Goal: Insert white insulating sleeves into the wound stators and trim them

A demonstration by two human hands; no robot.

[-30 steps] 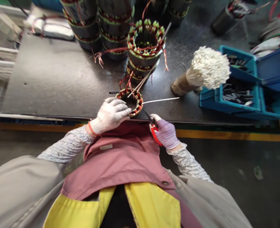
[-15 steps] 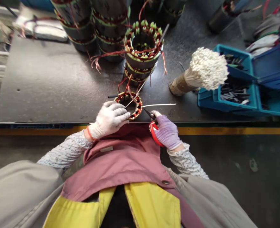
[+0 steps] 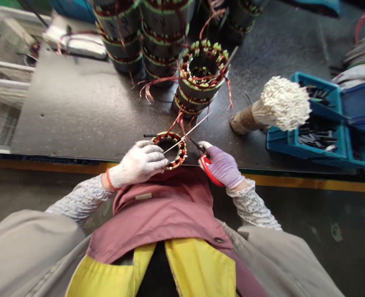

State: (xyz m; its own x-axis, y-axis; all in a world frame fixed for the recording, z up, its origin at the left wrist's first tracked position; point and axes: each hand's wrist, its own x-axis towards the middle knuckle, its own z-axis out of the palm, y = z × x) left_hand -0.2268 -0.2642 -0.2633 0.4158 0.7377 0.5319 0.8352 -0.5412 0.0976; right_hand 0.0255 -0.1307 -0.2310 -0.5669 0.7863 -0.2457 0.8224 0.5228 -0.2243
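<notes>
A motor stator point(image 3: 182, 156), a ring wound with red-brown wire, sits at the table's front edge. My left hand point(image 3: 145, 161) in a white glove grips its left side, fingers curled over the rim. A thin white cord point(image 3: 194, 128) slants across the ring from near my left fingertips up to the right. My right hand point(image 3: 224, 166), in a purple glove, is closed round red-handled scissors point(image 3: 210, 171). Their dark blades point up-left, just right of the stator. Copper leads rise from the stator's back, and a short white stub shows at its right edge.
Behind the ring, a stack of stators point(image 3: 197, 88) stands with loose leads, and taller stacks point(image 3: 163, 41) lie beyond. At right are a bundle of white cords point(image 3: 284, 103) and blue bins point(image 3: 321, 152) holding dark pieces. A white crate point(image 3: 5, 86) is at left.
The white length that stuck out rightward from the stator is gone, leaving a short stub. The scissors have drawn slightly away from the ring. The whole view has shifted a little.
</notes>
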